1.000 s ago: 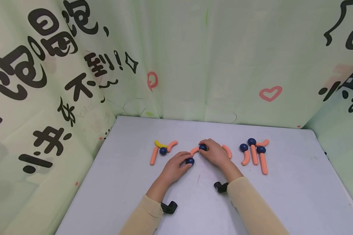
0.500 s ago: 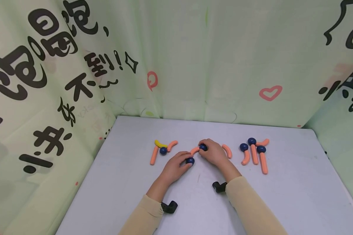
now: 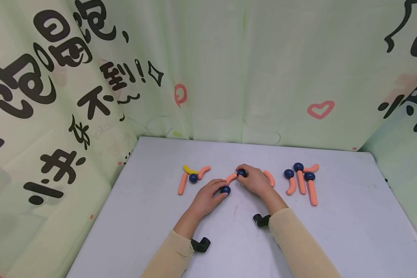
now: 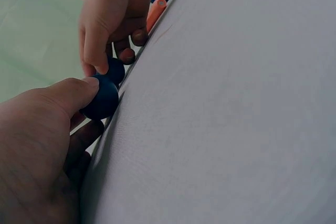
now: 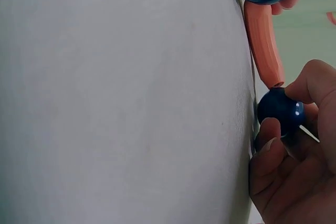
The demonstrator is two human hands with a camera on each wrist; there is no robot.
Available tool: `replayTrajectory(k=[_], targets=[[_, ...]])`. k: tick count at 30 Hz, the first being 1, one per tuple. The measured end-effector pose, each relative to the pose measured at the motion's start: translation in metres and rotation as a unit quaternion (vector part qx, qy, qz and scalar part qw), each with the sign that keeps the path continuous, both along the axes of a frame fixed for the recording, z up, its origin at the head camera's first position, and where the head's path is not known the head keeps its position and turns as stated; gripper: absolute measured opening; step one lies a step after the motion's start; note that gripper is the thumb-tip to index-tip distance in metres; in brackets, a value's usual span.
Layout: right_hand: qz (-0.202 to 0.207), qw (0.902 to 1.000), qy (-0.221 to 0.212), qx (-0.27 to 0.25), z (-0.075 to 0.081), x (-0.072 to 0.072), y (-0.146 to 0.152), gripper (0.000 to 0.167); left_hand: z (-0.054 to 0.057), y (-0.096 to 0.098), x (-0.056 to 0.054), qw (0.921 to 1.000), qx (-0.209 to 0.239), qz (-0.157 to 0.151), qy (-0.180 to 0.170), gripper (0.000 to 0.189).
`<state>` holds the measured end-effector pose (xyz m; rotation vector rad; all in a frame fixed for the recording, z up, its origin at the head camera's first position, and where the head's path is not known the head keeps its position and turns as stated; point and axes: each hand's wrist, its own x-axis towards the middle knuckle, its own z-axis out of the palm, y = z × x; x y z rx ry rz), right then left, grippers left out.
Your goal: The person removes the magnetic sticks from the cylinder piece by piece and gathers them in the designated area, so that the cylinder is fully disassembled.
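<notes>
My left hand (image 3: 205,199) pinches a dark blue ball (image 3: 225,190) between thumb and fingers, low over the table. A second blue ball (image 5: 281,111) is pinched by my right hand (image 3: 255,180), a little farther back and to the right. Between the two balls lies a short curved orange rod (image 5: 264,43); in the right wrist view one end of it meets the right hand's ball and the other reaches the left hand's ball. Another curved orange rod (image 3: 269,178) lies just right of my right hand, partly behind it.
On the left of the white table (image 3: 142,216) lie a straight orange rod (image 3: 182,183), a yellow curved rod (image 3: 190,170), a blue ball (image 3: 193,178) and an orange curved rod (image 3: 204,172). At right, several rods join blue balls (image 3: 309,176). A curtain (image 3: 215,58) hangs behind.
The right hand and its ball have shifted very slightly. Both hands keep their hold on the balls, and the other pieces lie as before.
</notes>
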<state>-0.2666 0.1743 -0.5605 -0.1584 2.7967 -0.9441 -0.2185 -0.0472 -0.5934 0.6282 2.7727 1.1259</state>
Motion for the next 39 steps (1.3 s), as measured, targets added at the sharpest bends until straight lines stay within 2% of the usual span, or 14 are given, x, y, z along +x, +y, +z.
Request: replayTrajectory(k=[11, 20, 28, 39], targets=[[-0.004, 1.0000, 0.007, -0.005, -0.005, -0.003, 0.004, 0.035, 0.002, 0.001, 0.000, 1.0000, -0.003, 0.001, -0.002, 0.041], [0.000, 0.9998, 0.011, -0.016, 0.001, -0.003, 0.011, 0.038, -0.001, 0.001, -0.001, 0.9999, 0.016, 0.001, -0.004, 0.037], [-0.023, 0.9997, 0.008, -0.003, 0.002, -0.008, 0.031, 0.041, -0.002, 0.001, -0.001, 0.9999, 0.015, 0.005, -0.008, 0.038], [-0.072, 0.9969, -0.011, 0.029, 0.015, -0.013, 0.067, 0.046, -0.002, 0.000, -0.001, 0.9999, 0.013, 0.001, -0.005, 0.038]])
